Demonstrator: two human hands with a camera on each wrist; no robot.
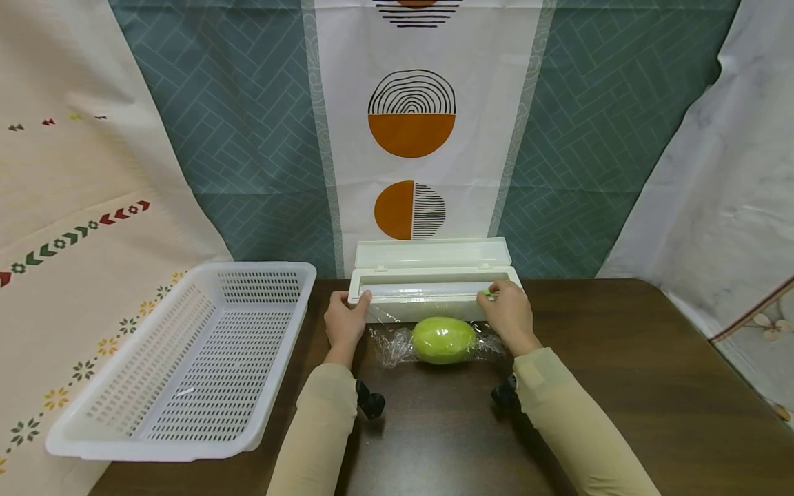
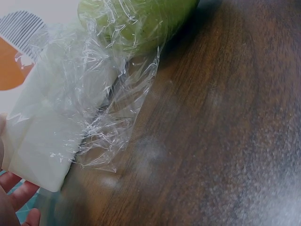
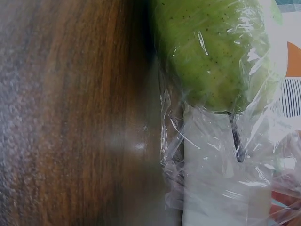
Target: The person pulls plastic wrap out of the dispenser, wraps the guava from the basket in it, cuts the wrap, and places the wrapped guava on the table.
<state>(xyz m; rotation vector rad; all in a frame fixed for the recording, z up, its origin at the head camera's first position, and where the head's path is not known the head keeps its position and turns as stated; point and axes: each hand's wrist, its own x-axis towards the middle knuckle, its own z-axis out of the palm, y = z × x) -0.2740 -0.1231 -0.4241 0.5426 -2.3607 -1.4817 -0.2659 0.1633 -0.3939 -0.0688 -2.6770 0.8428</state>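
Observation:
A white plastic wrap dispenser (image 1: 434, 310) stands with its lid (image 1: 432, 253) raised and a roll of film (image 1: 422, 288) inside. My left hand (image 1: 345, 324) grips its left end, thumb at the front edge. At the right end, my right hand (image 1: 511, 320) pinches a small green slide cutter (image 1: 488, 294). Before the dispenser lies a green pear (image 1: 444, 340) in clear plastic wrap (image 1: 397, 346), loose film spreading out on both sides. The right wrist view shows the pear's dark stem (image 3: 237, 139) under the film; my right fingers are mostly hidden there.
On the left, a white perforated basket (image 1: 263, 406) stands on the dark wooden table (image 1: 428, 441); a small white strip (image 1: 185, 392) lies in it. A patterned cloth (image 1: 260, 131) hangs directly behind the dispenser. Pale fabric (image 1: 732, 207) hangs at the right.

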